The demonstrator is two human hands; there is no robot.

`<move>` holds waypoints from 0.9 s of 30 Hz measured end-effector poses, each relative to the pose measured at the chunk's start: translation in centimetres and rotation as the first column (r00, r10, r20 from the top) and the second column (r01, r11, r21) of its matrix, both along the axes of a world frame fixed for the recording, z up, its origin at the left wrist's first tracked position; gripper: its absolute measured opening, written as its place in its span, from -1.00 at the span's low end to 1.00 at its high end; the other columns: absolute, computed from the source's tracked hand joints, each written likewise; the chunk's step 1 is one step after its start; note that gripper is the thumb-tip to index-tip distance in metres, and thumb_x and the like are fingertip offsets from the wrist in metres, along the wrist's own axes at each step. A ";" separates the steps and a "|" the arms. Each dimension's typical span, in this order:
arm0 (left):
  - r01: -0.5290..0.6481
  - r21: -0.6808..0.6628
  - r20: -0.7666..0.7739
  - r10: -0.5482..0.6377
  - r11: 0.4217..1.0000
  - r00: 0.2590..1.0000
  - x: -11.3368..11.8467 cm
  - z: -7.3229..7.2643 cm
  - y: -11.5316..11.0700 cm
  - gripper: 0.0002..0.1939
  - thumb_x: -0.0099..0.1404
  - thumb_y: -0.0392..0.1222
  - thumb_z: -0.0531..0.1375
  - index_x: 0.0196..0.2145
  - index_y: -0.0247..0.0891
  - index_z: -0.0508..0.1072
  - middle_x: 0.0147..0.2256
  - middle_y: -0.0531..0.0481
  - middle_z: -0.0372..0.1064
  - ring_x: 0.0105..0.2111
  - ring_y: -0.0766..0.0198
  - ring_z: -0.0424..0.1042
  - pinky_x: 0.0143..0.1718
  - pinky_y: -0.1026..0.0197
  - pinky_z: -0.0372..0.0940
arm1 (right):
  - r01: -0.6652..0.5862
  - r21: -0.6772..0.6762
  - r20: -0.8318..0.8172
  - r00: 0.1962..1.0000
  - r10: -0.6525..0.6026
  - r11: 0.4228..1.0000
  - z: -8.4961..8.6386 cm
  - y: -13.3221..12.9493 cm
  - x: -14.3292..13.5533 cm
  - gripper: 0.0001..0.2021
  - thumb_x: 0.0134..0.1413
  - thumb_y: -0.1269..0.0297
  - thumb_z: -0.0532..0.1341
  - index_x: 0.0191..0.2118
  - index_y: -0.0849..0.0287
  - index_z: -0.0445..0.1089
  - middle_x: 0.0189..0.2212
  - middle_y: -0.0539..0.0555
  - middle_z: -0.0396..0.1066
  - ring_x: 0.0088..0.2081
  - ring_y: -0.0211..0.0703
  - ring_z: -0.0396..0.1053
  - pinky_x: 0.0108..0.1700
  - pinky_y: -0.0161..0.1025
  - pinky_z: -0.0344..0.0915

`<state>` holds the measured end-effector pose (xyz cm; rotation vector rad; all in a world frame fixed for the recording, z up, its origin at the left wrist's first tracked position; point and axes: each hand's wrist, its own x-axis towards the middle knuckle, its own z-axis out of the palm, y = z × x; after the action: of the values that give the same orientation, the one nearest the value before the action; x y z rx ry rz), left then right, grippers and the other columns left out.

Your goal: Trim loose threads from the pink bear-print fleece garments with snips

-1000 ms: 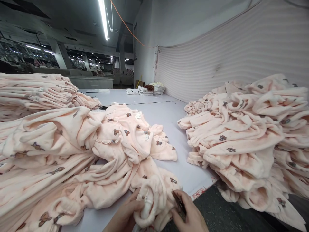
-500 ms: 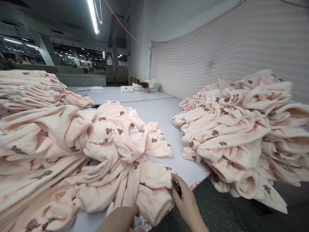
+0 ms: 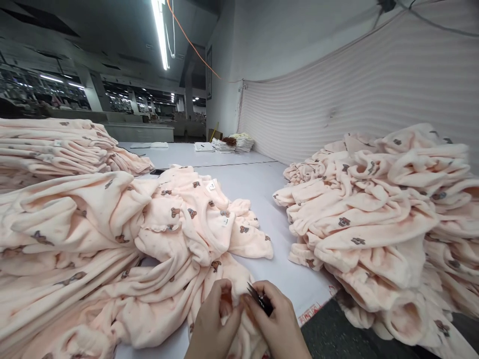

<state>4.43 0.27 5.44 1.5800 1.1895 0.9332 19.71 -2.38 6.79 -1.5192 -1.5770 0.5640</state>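
A pale pink fleece garment with a small bear print [image 3: 202, 234] lies crumpled on the table before me, white labels showing at its neck. Near the front edge, my left hand [image 3: 215, 319] pinches a part of this garment, perhaps a sleeve end, between thumb and fingers. Close beside it on the right, my right hand [image 3: 275, 316] is closed round small dark thread snips [image 3: 261, 299], their tips pointing up and left. Its thumb and fingertips also touch the fabric. The part of the garment below both hands is partly hidden.
A large heap of similar garments [image 3: 366, 214] hangs over the table's right edge. Folded ones are stacked [image 3: 52, 147] at the left. White paper-like stacks [image 3: 223, 144] sit at the back of the white table [image 3: 262, 182], beside a striped wall covering [image 3: 337, 99].
My left hand has come up from the front edge and taken hold of the fabric. My right hand has moved slightly left and down beside it, still with the snips. The view has tilted up slightly.
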 end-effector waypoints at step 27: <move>0.415 -0.431 0.634 -0.059 0.801 0.771 -4.5 0.0 1.5 -0.65 0.02 -0.04 0.30 -0.25 -0.27 0.49 -0.32 -0.05 0.46 -0.27 0.14 0.39 -0.19 0.16 0.22 | -0.160 -0.018 -0.076 0.985 0.158 0.987 0.5 -0.2 -0.3 -0.76 0.15 0.18 0.11 -0.27 0.12 0.51 -0.41 0.04 0.42 -0.33 -0.16 0.41 -0.29 -0.34 0.28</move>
<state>-0.12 1.79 5.41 0.8373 0.6740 0.7318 19.40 -2.61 7.26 -1.3815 -1.6487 0.7233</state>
